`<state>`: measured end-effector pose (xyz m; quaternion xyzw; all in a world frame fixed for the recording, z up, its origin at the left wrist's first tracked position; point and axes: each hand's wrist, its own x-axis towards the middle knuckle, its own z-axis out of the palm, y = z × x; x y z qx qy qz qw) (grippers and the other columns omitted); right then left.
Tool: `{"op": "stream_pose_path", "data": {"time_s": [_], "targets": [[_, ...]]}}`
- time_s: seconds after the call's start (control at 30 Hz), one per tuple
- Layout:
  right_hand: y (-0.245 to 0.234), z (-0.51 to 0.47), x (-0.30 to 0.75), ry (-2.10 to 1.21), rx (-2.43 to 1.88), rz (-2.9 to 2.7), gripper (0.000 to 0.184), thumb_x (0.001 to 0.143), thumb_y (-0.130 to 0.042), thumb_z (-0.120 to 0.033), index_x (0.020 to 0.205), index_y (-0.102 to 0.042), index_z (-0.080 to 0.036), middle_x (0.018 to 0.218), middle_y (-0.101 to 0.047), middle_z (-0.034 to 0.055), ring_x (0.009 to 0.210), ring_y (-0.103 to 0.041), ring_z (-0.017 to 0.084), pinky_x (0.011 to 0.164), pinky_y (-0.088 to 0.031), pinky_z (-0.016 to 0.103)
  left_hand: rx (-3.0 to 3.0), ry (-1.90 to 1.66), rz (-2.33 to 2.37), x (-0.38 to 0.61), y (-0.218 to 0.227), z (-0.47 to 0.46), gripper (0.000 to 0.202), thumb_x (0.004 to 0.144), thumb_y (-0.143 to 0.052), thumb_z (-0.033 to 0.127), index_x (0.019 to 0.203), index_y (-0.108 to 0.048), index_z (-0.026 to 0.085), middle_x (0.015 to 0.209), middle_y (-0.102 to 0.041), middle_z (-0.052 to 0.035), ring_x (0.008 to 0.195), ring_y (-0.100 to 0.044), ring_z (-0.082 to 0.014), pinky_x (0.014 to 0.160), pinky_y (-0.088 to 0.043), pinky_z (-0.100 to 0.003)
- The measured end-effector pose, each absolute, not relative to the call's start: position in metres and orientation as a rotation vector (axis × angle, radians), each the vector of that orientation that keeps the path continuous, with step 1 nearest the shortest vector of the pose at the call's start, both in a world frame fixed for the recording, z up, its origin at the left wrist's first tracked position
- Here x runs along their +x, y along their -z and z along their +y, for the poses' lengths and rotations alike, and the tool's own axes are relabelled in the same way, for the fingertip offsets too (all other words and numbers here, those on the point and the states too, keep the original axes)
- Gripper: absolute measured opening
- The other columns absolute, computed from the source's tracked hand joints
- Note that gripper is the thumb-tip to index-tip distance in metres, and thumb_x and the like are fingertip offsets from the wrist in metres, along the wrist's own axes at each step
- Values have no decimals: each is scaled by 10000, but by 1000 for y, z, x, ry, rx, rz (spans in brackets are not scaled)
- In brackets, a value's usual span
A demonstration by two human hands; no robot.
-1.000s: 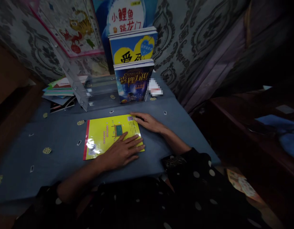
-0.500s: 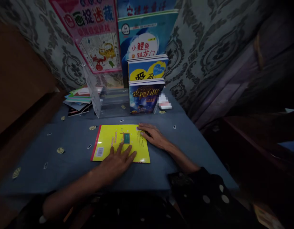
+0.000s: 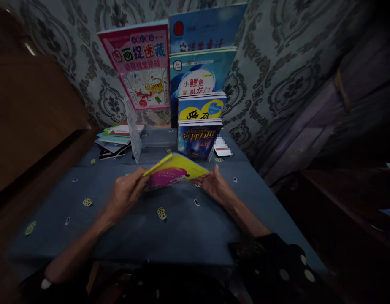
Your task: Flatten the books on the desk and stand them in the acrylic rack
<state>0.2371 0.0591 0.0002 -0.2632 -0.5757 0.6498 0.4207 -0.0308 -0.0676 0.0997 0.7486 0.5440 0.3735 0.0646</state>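
Nearest us, well forward of the clear rack (image 3: 134, 139), are our black sleeves (image 3: 267, 261) with pale dots, and past them the bench (image 3: 125, 240) under a blue-grey printed cover. Our two hands reach toward the rack's front. The left hand (image 3: 127, 192), short of the rack's left side panel, is closed on one end of the yellow book (image 3: 176, 171). The right hand (image 3: 214, 185), short of the rack's right end, has its fingers at the opposite corner and its thumb raised; we cannot tell whether it pinches or only supports.

The book is tilted between our hands, just in front of the rack, a pink printed area facing us. We judge it light and thin; its cover looks bowed, so we expect it to flex, and the surface is probably smooth enough to slide under dry fingers. The end in our left hand seems the firmer hold; the far corner could crease if squeezed, so flat fingers beneath with a light thumb would suit it.

Beyond, the rack's right half carries a dark blue book (image 3: 195, 143) in front, with a blue-and-yellow book (image 3: 199, 109) and a teal book (image 3: 198, 80) rising behind. A pink book (image 3: 144, 63) stands high at the rack's left; a loose pile (image 3: 114, 137) lies just left of it.
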Motion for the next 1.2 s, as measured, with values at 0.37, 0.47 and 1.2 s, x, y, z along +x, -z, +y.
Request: {"op": "stream_pose_path", "data": {"time_s": [0.37, 0.47, 1.2], "targets": [[-47, 35, 211, -1580, -781, -1706, 483, 820, -692, -546, 1128, -655, -176, 773, -751, 31, 485, -588, 124, 412, -427, 231, 1136, -1327, 1336, -55, -61, -50, 591, 831, -684, 559, 1254, -540, 172, 965, -751, -101, 821, -744, -276, 728, -617, -411], [-19, 39, 208, -1357, -1120, -1973, 288, 807, -691, -384, 1002, -680, -171, 563, -652, -30, 425, -556, 136, 441, -411, 242, 1442, -1156, 1662, -71, -16, -57, 624, 826, -689, 464, 1349, -498, 182, 1201, -702, -146, 1093, -694, -333, 921, -574, -502], [30, 16, 200, -272, -838, -2371, 257, 975, -515, -240, 1162, -687, -200, 1091, -692, 129, 978, -625, 281, 823, -576, 459, 2380, -539, 2038, -82, 44, -24, 503, 1039, -363, 374, 1443, -507, 110, 1508, -506, -177, 1432, -450, -281, 1170, -394, -498]]}}
